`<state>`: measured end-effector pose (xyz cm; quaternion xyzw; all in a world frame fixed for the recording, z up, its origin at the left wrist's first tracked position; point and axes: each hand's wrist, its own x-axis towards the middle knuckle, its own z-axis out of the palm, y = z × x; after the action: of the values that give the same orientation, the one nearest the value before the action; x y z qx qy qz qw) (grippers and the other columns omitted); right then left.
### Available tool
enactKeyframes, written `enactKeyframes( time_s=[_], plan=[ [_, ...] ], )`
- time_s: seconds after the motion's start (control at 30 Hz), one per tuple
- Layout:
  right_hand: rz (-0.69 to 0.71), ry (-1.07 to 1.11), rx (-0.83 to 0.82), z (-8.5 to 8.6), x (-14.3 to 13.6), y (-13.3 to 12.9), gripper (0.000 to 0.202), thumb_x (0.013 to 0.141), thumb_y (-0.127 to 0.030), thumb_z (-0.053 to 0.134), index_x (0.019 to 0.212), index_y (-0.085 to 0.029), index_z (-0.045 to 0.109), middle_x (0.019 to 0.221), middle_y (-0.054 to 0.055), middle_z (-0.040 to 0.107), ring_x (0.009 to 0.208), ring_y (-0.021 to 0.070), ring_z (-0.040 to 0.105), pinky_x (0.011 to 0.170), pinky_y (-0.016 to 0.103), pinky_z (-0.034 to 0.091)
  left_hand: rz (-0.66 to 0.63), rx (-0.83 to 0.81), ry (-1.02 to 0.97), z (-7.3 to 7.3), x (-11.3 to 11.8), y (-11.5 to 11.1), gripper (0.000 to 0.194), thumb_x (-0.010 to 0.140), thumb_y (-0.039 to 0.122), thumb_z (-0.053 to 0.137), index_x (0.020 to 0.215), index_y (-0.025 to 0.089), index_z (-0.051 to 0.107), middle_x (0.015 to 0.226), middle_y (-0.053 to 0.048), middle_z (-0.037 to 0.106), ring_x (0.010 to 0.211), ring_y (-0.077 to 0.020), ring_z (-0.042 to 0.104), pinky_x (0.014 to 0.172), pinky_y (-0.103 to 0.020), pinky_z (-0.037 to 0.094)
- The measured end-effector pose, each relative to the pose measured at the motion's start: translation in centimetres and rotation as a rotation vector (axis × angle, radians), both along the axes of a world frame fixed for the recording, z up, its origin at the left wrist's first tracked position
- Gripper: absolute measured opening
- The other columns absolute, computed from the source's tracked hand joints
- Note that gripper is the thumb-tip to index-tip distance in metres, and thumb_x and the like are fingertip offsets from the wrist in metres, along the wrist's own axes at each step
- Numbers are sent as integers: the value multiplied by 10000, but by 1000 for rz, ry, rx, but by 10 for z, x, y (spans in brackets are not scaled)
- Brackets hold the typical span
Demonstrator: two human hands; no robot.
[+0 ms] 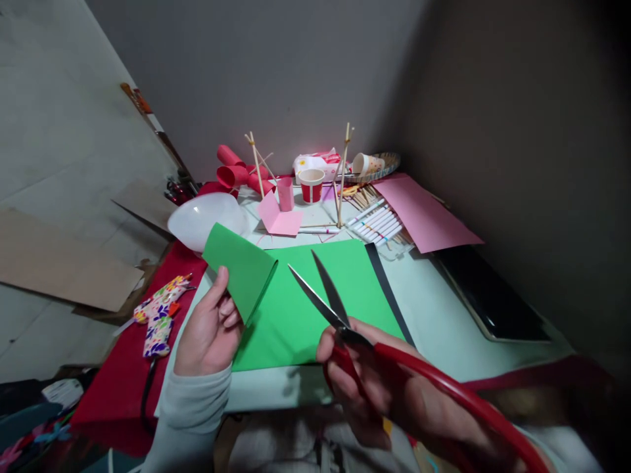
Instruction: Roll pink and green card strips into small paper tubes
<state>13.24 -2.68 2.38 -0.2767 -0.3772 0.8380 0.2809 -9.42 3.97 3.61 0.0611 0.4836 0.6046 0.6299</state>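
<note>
My left hand [211,328] pinches a folded piece of green paper [239,266] by its lower edge, holding it up above the table. In my right hand [394,394] is a pair of red-handled scissors [331,303], fingers wrapped round the handles. The blades are spread apart and point up and left toward the folded paper, without touching it. Beneath both hands lies a large green sheet [315,328], with a black sheet [389,295] partly showing under its right side.
Sticks tied into frames [340,177], a red paper cup [311,186], a folded pink card [279,220] and white markers [377,225] stand or lie behind. A white balloon [207,220] and patterned glue gun [162,312] are left; pink paper [426,213] and a black tablet-like slab [493,295] right.
</note>
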Motion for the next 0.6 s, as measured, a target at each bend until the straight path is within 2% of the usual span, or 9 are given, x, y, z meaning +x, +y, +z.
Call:
enactKeyframes(
  time_s=[0.1, 0.23, 0.33, 0.5, 0.6],
  plan=[
    [-31, -27, -113, 11, -4, -5, 523, 885, -734, 601, 1038, -234, 607, 699, -57, 465, 440, 45, 435, 395, 165, 360, -9, -8, 2, -1, 3, 1, 428, 1080, 237, 471, 655, 200, 432, 403, 114, 334, 255, -18, 311, 278, -120, 232],
    [-16, -62, -12, 20, 1, -5, 447, 908, -622, 677, 1089, -215, 638, 768, -22, 524, 581, 71, 478, 501, 173, 402, -32, -26, 14, -2, 6, 2, 411, 1078, 225, 468, 668, 197, 457, 405, 113, 338, 254, -22, 320, 275, -121, 230],
    [12, -26, 16, 15, 9, -3, 438, 903, -571, 722, 1141, -212, 645, 854, -5, 547, 658, 79, 487, 581, 187, 434, -39, -43, 40, -2, 8, 2, 429, 1079, 251, 464, 654, 199, 449, 394, 112, 329, 249, -25, 310, 273, -121, 226],
    [6, 231, 15, -4, 10, -8, 545, 935, -679, 616, 1229, -221, 608, 850, -9, 483, 661, 84, 452, 583, 187, 452, -65, -59, 50, -1, 13, 2, 452, 1072, 280, 486, 631, 196, 430, 392, 109, 340, 252, -29, 306, 285, -132, 248],
    [-5, 251, 11, 0, 9, -11, 491, 991, -638, 558, 1250, -221, 583, 862, -13, 445, 683, 79, 431, 610, 182, 422, -94, -59, 57, -1, 15, 0, 469, 1079, 292, 465, 622, 192, 432, 387, 104, 330, 255, -32, 291, 286, -140, 229]
  ],
)
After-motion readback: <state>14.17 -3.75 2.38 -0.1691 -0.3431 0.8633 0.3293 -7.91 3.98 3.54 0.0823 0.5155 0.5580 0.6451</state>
